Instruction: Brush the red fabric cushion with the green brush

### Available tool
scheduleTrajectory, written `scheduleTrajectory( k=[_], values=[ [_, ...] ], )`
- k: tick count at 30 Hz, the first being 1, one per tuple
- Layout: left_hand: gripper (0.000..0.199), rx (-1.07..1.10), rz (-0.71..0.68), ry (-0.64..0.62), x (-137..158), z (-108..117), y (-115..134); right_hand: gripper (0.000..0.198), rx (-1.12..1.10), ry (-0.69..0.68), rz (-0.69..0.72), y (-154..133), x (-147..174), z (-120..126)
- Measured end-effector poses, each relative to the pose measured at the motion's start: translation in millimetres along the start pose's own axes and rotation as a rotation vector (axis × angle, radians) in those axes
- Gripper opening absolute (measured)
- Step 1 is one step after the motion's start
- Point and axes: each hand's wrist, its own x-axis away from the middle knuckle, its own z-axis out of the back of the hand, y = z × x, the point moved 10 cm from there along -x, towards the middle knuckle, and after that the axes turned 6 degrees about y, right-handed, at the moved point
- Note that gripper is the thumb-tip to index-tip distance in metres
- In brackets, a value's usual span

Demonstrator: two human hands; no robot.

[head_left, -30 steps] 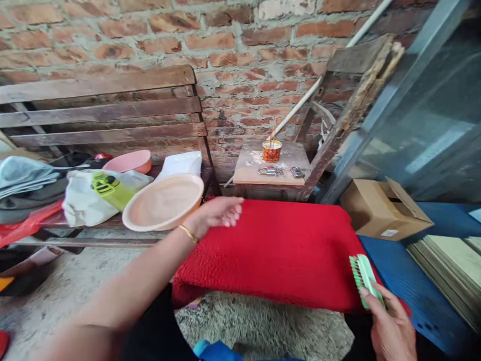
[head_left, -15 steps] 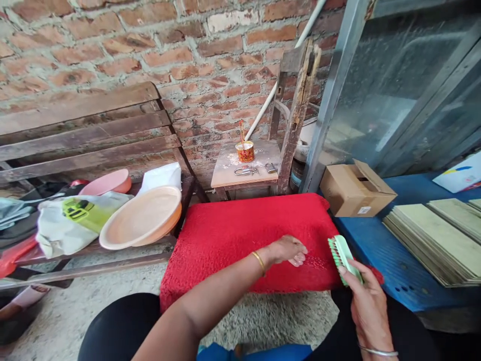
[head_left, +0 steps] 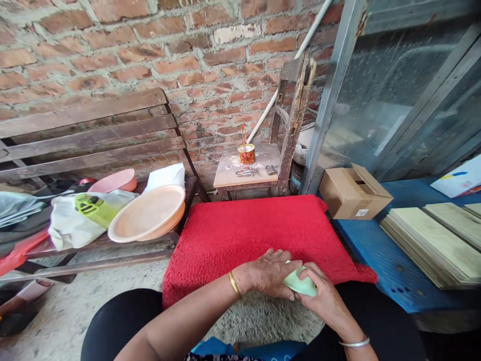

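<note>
A pale green scrub brush (head_left: pixel 302 285) is in my right hand (head_left: pixel 325 298), whose fingers wrap round its back, at the near edge of a red cloth (head_left: pixel 240 220). The brush's bristles are hidden. My left hand (head_left: pixel 268 275) lies on the cloth, fingers stretched out, with its index finger and thumb at the left end of the brush. The cloth covers a low oblong surface in front of my knees. It looks textured and hangs over the near edge, with one corner sticking out at the right.
Left, a wooden bench (head_left: pixel 93 155) carries a peach basin (head_left: pixel 148 213), a pink basin (head_left: pixel 116 181) and bags. Ahead, a chair (head_left: pixel 244 183) holds a tin with sticks (head_left: pixel 247 154) and padlocks (head_left: pixel 246 172). On the right, a blue surface (head_left: pixel 391 260) bears a cardboard box (head_left: pixel 355 193) and stacked boards (head_left: pixel 432 240).
My right hand has brought the brush left, turning its bristles out of sight. My left hand has moved slightly left and nearer, its fingers spreading, and now meets the brush.
</note>
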Motion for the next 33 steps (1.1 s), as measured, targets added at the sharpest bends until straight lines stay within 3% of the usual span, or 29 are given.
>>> scheduleTrajectory(
  k=[5, 10, 12, 15, 17, 19, 23, 25, 26, 27, 29, 31, 33],
  values=[
    [0.087, 0.059, 0.068, 0.079, 19, -15, -18, 0.012, 0.086, -0.101, 0.023, 7, 5, -5],
    [0.087, -0.021, 0.31, 0.294, 67, -20, -79, 0.027, 0.189, 0.106, -0.061, 27, -9, 19],
    [0.084, -0.152, 0.346, 0.365, 87, -29, -98, 0.028, 0.227, 0.11, -0.015, 14, -17, 7],
    [0.08, -0.342, 0.296, 0.443, 102, -46, -107, 0.028, 0.282, -0.009, 0.064, -7, -25, -25],
    [0.081, -0.422, 0.264, 0.475, 105, -55, -108, 0.031, 0.323, -0.069, 0.046, 0, -24, -27],
    [0.08, -0.447, 0.25, 0.492, 105, -59, -108, 0.032, 0.351, -0.06, -0.041, 27, -16, -1],
    [0.076, -0.375, 0.259, 0.464, 102, -60, -109, 0.036, 0.484, 0.124, -0.189, 86, 9, 102],
    [0.076, -0.328, 0.288, 0.443, 101, -59, -110, 0.036, 0.609, 0.222, -0.184, 89, 16, 137],
    [0.077, -0.308, 0.303, 0.436, 102, -59, -110, 0.036, 0.656, 0.257, -0.16, 83, 16, 141],
    [0.077, -0.29, 0.316, 0.43, 102, -58, -111, 0.037, 0.678, 0.274, -0.125, 72, 14, 136],
    [0.077, -0.265, 0.329, 0.424, 103, -57, -110, 0.037, 0.631, 0.242, -0.052, 47, 5, 102],
    [0.076, -0.254, 0.331, 0.418, 103, -57, -109, 0.036, 0.511, 0.131, -0.011, 29, -6, 55],
    [0.077, -0.249, 0.334, 0.409, 103, -58, -110, 0.035, 0.425, 0.015, -0.024, 28, -13, 24]
  ],
)
